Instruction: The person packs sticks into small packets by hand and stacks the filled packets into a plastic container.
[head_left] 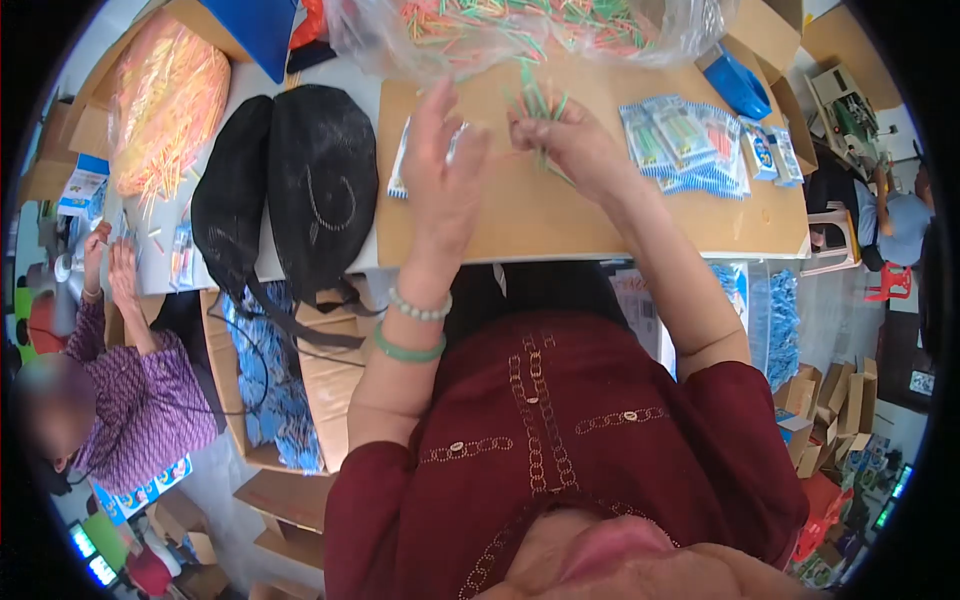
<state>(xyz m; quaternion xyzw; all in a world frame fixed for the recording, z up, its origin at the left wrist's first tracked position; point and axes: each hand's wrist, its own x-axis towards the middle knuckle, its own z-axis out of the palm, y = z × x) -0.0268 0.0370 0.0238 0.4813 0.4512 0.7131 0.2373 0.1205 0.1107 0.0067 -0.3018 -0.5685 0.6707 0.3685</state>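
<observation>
A small bunch of thin green and orange sticks [540, 100] is pinched in my right hand [575, 145], above the brown board [510, 222]. My left hand [440, 165] is raised beside it with fingers stretched out; motion blurs them, and I see nothing held. Partly hidden behind that hand lies a blue-and-white packet [398, 165]. Just beyond both hands, a clear plastic bag [365, 40] spreads open, full of loose green, red and orange sticks [540, 22]. Several filled blue-and-white packets [680, 145] are piled to the right of my right hand.
A black mesh bag [325, 190] lies left of the board. Beyond it stands a large bag of orange and yellow sticks [170, 100]. At right are a blue tape roll [738, 85] and small boxes [758, 150]. A co-worker [150, 400] works at left; a carton of blue packets [265, 380] stands below.
</observation>
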